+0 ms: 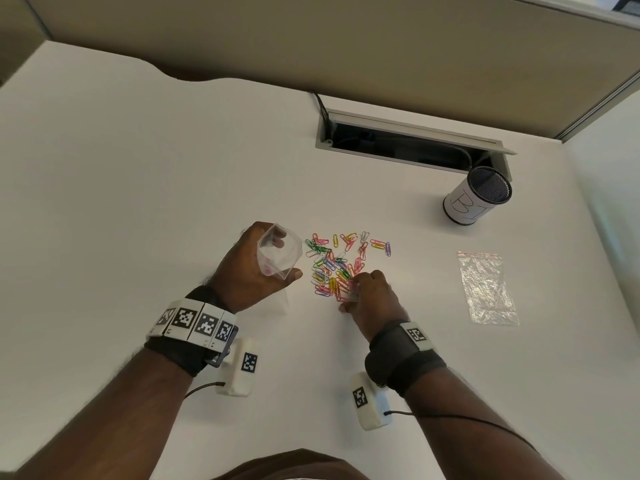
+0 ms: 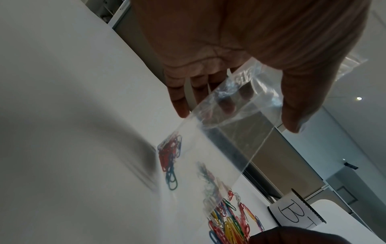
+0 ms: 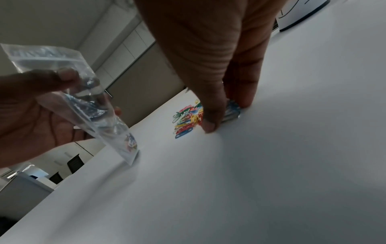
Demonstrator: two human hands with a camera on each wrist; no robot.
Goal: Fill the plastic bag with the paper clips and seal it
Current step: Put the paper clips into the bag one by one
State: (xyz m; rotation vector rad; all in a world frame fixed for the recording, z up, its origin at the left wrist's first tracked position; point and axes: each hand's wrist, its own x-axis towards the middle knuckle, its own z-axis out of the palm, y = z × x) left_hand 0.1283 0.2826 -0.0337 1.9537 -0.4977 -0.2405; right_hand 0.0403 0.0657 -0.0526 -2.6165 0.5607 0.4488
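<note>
My left hand (image 1: 258, 263) holds a small clear plastic bag (image 1: 280, 252) upright with its mouth spread wide, fingers on one side and thumb on the other; its bottom corner touches the table. A few coloured clips lie in the bag's bottom (image 2: 169, 153). The same bag (image 3: 83, 102) shows at the left of the right wrist view. A loose pile of coloured paper clips (image 1: 334, 263) lies on the white table just right of the bag. My right hand (image 1: 369, 296) is at the pile's near right edge, thumb and fingers pinching a small bunch of clips (image 3: 230, 110) against the table.
A second clear zip bag (image 1: 486, 289) with a red strip lies flat to the right. A mesh pen cup (image 1: 476, 195) with a paper label stands at the back right, near an open cable slot (image 1: 408, 142) in the table.
</note>
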